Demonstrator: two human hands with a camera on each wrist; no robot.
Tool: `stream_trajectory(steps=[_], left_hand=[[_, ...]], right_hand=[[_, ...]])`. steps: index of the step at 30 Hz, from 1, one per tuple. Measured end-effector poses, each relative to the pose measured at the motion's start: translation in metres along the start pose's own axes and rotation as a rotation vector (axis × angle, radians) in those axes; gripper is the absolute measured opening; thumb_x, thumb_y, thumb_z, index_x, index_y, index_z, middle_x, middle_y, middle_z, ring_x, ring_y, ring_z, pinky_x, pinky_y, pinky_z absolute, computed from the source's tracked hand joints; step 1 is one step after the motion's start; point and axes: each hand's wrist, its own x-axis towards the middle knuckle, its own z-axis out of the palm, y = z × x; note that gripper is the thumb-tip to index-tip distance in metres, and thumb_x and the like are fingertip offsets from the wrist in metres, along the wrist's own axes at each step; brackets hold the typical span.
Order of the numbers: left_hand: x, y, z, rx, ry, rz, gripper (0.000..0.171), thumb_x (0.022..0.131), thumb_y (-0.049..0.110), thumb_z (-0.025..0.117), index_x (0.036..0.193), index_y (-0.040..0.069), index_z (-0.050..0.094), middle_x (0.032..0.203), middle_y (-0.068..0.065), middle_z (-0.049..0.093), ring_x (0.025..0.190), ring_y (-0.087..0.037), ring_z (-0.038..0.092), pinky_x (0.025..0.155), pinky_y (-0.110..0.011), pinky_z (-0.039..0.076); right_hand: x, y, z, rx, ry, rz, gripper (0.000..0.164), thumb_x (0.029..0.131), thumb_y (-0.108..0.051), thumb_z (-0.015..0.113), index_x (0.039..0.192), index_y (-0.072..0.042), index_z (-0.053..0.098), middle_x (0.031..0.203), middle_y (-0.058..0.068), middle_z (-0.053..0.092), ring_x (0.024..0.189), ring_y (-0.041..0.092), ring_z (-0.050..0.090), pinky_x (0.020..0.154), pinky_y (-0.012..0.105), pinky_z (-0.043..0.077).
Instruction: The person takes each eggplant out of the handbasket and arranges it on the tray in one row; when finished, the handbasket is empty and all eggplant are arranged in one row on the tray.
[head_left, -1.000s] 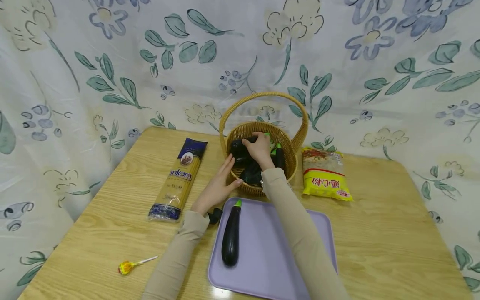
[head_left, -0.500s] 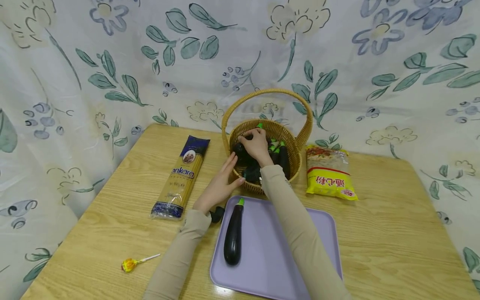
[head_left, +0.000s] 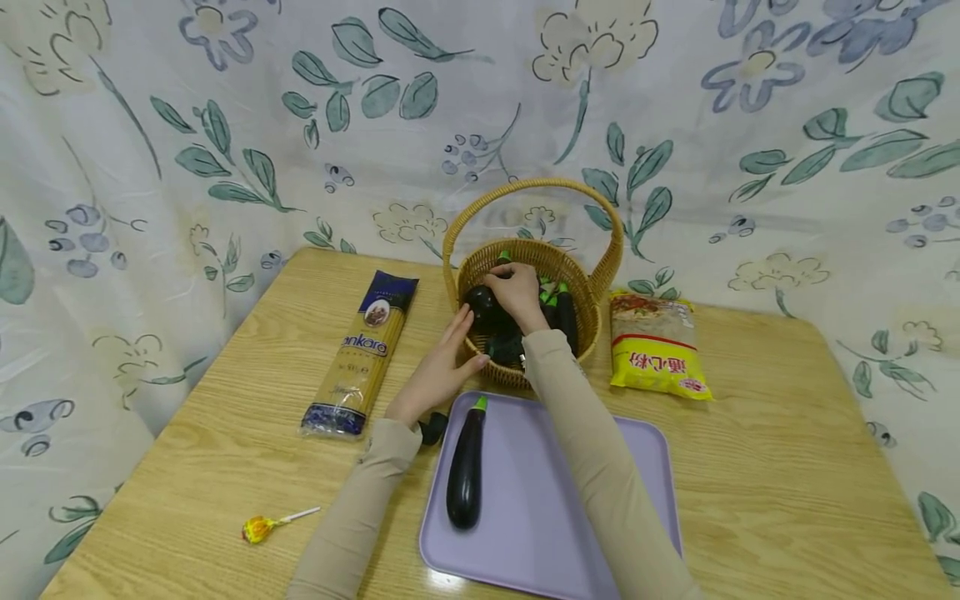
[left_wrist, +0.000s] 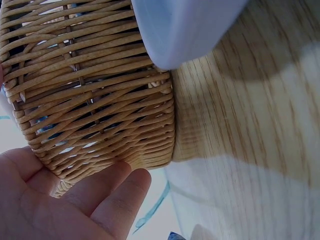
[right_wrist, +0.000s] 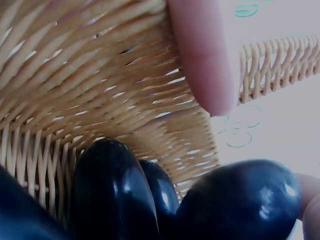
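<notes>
A wicker basket point(head_left: 588, 321) with a tall handle holds several dark eggplants with green stems. Inside it, my right hand point(head_left: 519, 293) pinches one eggplant point(head_left: 480, 298), its fingers curled over the top. The right wrist view has this eggplant's rounded end point(right_wrist: 245, 200) with a fingertip at its right side, beside other eggplants point(right_wrist: 112, 190). My left hand point(head_left: 435, 379) is spread against the basket's left front, thumb apart from the fingers. Its straight fingers point(left_wrist: 112, 200) lie along the outer weave in the left wrist view. Another eggplant point(head_left: 465, 471) lies on the lilac tray point(head_left: 540, 500).
Left of the basket lies a spaghetti pack point(head_left: 358, 354); to the right is a yellow pasta bag point(head_left: 656, 346). A lollipop point(head_left: 258, 528) lies at the front left of the wooden table point(head_left: 780, 467). A floral curtain point(head_left: 420, 158) hangs behind.
My right hand has turned the eggplant within the basket, its green stem shifting left and back and its rounded end coming toward the front. My left hand stays against the basket.
</notes>
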Motion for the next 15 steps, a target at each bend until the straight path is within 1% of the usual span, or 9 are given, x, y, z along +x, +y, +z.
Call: stream_trajectory(steps=[2,3,9,15], left_hand=[[0.0,0.001,0.0,-0.001,-0.001,-0.003,0.08,0.097,0.048,0.051,0.158,0.02,0.008,0.166,0.001,0.001,0.148,-0.034,0.021,0.114,-0.058,0.029],[0.0,0.001,0.0,-0.001,-0.002,-0.004,0.08,0.097,0.048,0.051,0.158,0.019,0.008,0.166,0.001,0.0,0.148,-0.034,0.021,0.114,-0.058,0.029],[0.0,0.002,-0.001,-0.005,-0.01,-0.016,0.08,0.098,0.046,0.052,0.158,0.017,0.008,0.166,0.001,-0.001,0.148,-0.035,0.021,0.113,-0.059,0.03],[0.001,0.001,-0.001,-0.008,-0.013,-0.009,0.078,0.099,0.043,0.051,0.158,0.015,0.008,0.166,0.0,-0.002,0.148,-0.036,0.019,0.113,-0.06,0.029]], right_hand=[[-0.001,0.0,-0.003,0.01,0.012,0.001,0.025,0.092,-0.021,0.063,0.108,-0.004,0.069,0.121,0.016,0.062,0.106,0.032,0.059,0.093,0.047,0.05],[-0.002,0.0,-0.004,0.007,0.014,0.007,0.025,0.092,-0.022,0.062,0.109,-0.004,0.069,0.118,0.015,0.063,0.103,0.031,0.059,0.091,0.046,0.05],[-0.01,-0.002,-0.013,-0.008,0.007,0.039,0.027,0.093,-0.028,0.061,0.111,-0.009,0.064,0.116,0.013,0.06,0.095,0.027,0.056,0.082,0.039,0.048],[-0.023,-0.005,-0.021,-0.036,0.025,0.008,0.025,0.091,-0.025,0.058,0.109,-0.009,0.064,0.111,0.012,0.061,0.088,0.024,0.055,0.075,0.034,0.047]])
